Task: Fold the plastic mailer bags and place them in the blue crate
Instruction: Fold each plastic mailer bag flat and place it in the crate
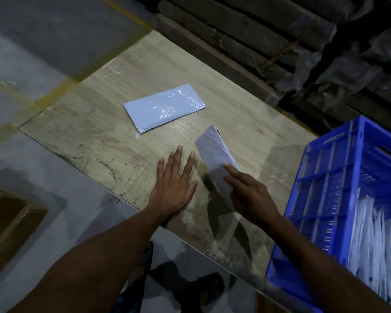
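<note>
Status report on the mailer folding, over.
Left hand open, flat on wooden table. Right hand holds folded white plastic mailer. Second mailer lies flat. Blue crate path clear.

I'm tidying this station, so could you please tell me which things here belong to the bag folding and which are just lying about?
Job:
- folded mailer in the right hand
- flat mailer on the table
- blue crate, with folded bags

Lying about:
- cardboard box on the floor
- wrapped stacks behind the table
</note>
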Motion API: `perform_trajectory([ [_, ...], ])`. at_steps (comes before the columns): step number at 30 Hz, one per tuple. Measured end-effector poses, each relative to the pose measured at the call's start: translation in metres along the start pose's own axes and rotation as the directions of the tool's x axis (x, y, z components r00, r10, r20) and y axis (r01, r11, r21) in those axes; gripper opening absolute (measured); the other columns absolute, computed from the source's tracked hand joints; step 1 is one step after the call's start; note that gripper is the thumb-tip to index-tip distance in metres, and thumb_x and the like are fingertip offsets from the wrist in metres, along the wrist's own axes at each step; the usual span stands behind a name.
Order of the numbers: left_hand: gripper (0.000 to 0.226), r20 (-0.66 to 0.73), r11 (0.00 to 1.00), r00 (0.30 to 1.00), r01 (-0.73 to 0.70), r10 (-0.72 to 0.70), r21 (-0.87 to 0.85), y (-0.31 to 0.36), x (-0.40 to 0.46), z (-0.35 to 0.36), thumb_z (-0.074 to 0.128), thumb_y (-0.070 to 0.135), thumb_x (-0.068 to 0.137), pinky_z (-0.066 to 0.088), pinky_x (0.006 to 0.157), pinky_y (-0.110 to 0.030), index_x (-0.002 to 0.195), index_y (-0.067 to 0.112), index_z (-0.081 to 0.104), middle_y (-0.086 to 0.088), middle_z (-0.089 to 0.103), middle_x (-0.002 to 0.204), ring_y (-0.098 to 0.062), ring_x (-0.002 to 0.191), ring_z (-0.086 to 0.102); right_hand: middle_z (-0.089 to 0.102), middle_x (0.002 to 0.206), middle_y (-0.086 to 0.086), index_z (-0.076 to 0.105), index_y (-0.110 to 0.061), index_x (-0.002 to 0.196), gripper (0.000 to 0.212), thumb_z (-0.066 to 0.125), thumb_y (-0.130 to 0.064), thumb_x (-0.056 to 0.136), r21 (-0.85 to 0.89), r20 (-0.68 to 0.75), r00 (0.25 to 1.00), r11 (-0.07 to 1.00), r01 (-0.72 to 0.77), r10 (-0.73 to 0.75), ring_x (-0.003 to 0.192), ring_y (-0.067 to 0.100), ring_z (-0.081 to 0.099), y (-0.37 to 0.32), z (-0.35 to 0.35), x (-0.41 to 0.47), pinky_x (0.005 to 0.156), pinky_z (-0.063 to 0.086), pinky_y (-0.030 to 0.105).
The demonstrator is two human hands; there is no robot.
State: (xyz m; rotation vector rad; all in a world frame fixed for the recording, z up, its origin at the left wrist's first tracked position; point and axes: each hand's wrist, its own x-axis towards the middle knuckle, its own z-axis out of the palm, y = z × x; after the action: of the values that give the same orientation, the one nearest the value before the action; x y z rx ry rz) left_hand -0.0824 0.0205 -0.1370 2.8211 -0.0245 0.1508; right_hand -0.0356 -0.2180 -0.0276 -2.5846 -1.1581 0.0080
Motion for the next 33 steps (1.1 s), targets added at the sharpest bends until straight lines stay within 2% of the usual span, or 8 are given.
perform_trajectory([
  [4,0.08,0.032,1.0,0.999,-0.019,0.019,0.007,0.0,0.0,-0.001,0.03,0.057,0.102,0.016,0.122,-0.063,0.166,0.022,-0.001,-0.018,-0.005,0.172,-0.037,0.159,0.008,0.041,0.157,0.007,0.061,-0.009,0.133,0.049,0.056,-0.016,0.084,0.023,0.023,0.999,0.999,-0.026,0.025,0.113,0.029,0.065,0.004,0.005,-0.006,0.075,0.056,0.032],
  [7,0.078,0.037,0.999,0.999,-0.032,0.031,0.018,0.0,0.001,0.001,0.032,0.056,0.101,0.016,0.121,-0.065,0.166,0.023,0.005,-0.018,-0.002,0.172,-0.038,0.158,0.009,0.04,0.154,0.024,0.063,-0.007,0.129,0.05,0.06,-0.014,0.079,-0.123,0.051,0.992,0.986,-0.111,0.118,0.135,0.043,0.046,0.019,0.016,0.002,0.093,0.052,0.051],
  [12,0.077,0.037,0.999,0.998,-0.043,0.042,0.027,-0.001,0.002,0.0,0.033,0.056,0.101,0.018,0.12,-0.065,0.166,0.02,0.013,-0.017,0.003,0.173,-0.037,0.159,0.007,0.031,0.161,0.018,0.039,-0.01,0.152,0.07,0.026,-0.052,0.098,-0.186,0.218,0.898,0.919,-0.346,0.382,0.149,0.035,0.029,0.003,0.051,0.021,0.114,0.025,0.065],
  [15,0.076,0.01,0.997,0.997,-0.074,0.074,0.004,-0.002,0.001,-0.002,0.033,0.055,0.101,0.02,0.119,-0.067,0.165,0.018,0.018,-0.013,0.007,0.173,-0.033,0.159,0.007,0.044,0.152,0.022,0.044,0.001,0.147,0.069,0.044,-0.04,0.092,-0.096,0.259,0.933,0.968,-0.234,0.251,0.14,0.038,0.044,0.0,0.066,0.02,0.107,0.038,0.067],
  [17,0.075,0.017,0.994,0.994,-0.108,0.108,-0.007,-0.005,0.001,-0.003,0.032,0.055,0.102,0.017,0.118,-0.07,0.165,0.018,0.017,-0.009,0.005,0.174,-0.028,0.16,0.004,0.045,0.153,0.018,0.041,-0.001,0.149,0.072,0.054,-0.034,0.086,0.013,0.263,0.95,0.984,-0.176,0.166,0.142,0.033,0.042,-0.004,0.07,0.013,0.114,0.032,0.061],
  [22,0.069,0.1,0.971,0.976,-0.204,0.193,0.12,-0.004,0.0,0.006,0.026,0.057,0.103,0.013,0.113,-0.077,0.165,0.025,0.024,0.001,0.013,0.173,-0.022,0.16,0.01,0.037,0.159,0.013,0.035,-0.004,0.153,0.061,0.034,-0.039,0.103,0.011,0.118,0.97,0.977,-0.215,0.212,0.147,0.025,0.035,-0.019,0.092,-0.002,0.12,0.015,0.049],
  [26,0.066,0.122,0.97,0.975,-0.204,0.188,0.135,-0.007,0.002,0.009,0.025,0.059,0.103,0.007,0.115,-0.077,0.162,0.031,0.031,0.004,0.02,0.172,-0.021,0.159,0.014,0.014,0.168,0.005,0.018,-0.01,0.16,0.066,0.017,-0.048,0.107,-0.155,0.152,0.938,0.945,-0.289,0.312,0.155,0.015,0.009,-0.026,0.105,0.0,0.124,0.007,0.051],
  [33,0.067,0.166,0.966,0.971,-0.201,0.174,0.162,-0.006,0.005,0.007,0.025,0.059,0.102,0.0,0.117,-0.075,0.162,0.031,0.03,0.005,0.013,0.173,-0.022,0.16,0.006,0.01,0.168,0.001,0.014,-0.014,0.161,0.07,0.009,-0.055,0.104,-0.161,0.186,0.913,0.928,-0.335,0.362,0.156,0.018,0.006,-0.012,0.096,-0.005,0.123,0.002,0.055],
])
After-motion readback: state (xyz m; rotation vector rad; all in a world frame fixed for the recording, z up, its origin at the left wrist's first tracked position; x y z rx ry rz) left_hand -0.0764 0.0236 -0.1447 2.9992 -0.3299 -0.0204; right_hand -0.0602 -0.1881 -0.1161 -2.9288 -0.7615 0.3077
